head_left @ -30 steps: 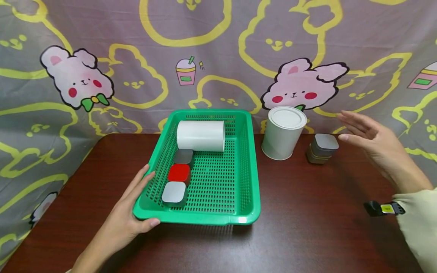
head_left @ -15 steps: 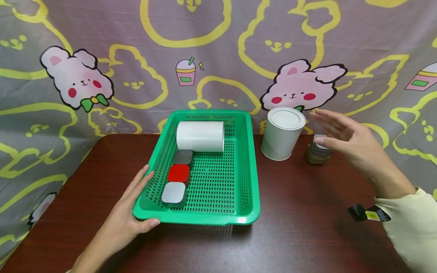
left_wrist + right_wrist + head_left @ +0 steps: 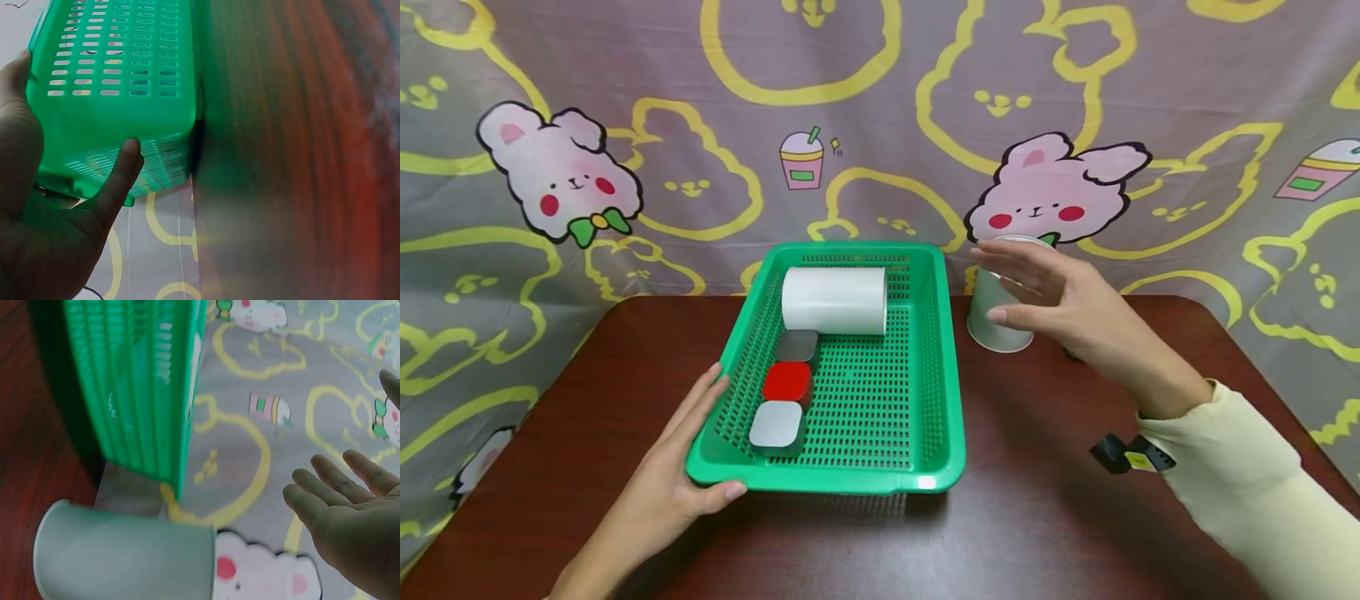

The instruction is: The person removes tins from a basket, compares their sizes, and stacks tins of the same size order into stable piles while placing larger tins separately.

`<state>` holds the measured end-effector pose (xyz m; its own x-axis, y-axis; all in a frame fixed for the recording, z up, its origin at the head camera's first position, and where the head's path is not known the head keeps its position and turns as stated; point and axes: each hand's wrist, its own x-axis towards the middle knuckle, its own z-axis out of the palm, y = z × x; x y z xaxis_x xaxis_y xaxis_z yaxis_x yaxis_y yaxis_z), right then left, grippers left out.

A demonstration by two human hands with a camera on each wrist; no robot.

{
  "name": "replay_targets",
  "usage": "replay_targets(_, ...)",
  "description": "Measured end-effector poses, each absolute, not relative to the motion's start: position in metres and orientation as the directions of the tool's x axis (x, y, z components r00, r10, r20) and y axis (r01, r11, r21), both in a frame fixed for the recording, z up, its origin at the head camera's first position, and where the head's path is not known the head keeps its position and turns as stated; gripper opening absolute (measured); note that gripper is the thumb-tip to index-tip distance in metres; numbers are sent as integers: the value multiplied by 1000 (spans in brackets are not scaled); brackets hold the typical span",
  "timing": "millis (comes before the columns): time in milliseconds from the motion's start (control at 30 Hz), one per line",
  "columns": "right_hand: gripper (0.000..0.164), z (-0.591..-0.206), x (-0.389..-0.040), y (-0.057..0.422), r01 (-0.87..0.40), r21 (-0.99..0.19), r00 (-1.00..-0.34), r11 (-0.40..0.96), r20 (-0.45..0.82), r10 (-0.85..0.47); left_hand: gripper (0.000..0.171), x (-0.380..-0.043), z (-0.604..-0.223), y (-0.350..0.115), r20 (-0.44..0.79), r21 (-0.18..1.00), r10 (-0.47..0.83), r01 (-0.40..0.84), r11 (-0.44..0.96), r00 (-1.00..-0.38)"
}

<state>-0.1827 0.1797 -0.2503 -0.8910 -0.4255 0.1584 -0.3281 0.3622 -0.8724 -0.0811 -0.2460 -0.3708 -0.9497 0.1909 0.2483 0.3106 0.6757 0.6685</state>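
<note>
In the head view, a green plastic basket (image 3: 936, 467) stands on the table. My left hand (image 3: 662, 479) holds its near left corner, fingers along the left rim and thumb at the front; the left wrist view shows the thumb against the perforated wall. Inside lie a white cylindrical can (image 3: 835, 300) on its side and a row of small tins: dark grey (image 3: 797, 345), red (image 3: 787, 382) and silver-lidded (image 3: 777, 423). My right hand (image 3: 1067, 300), fingers spread and holding nothing, overlaps an upright pale can (image 3: 996, 321) right of the basket.
Behind the dark wooden table (image 3: 1000, 533) hangs a cartoon-print curtain (image 3: 880, 125). The stacked small tins right of the upright can are almost wholly hidden behind my right hand. A dark strap with a yellow label (image 3: 1138, 458) hangs at the right sleeve.
My right hand has moved left, from beside the stacked tins to in front of the upright can, and now covers the stack. My left hand stays at the basket's corner.
</note>
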Motion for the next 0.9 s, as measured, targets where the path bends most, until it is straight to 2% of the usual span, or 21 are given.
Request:
replay_targets(200, 58, -244, -183, 152, -300, -903, -867, 306, 124, -482, 112, -80, -372, -247, 250, 678, 189, 311, 666, -950)
replay_targets(467, 57, -244, -198, 124, -262, -915, -858, 305, 76, -509, 110, -80, -372, -248, 242, 679, 181, 299, 670, -953)
replay_targets(700, 57, -249, -209, 94, -243, -948, -823, 206, 89, -561, 112, -80, -371, -248, 240, 663, 179, 295, 688, -954)
replay_targets(900, 52, -254, -217, 72, -173, -972, -824, 158, 55, -564, 113, -81, -371, -247, 249, 650, 184, 305, 697, -951)
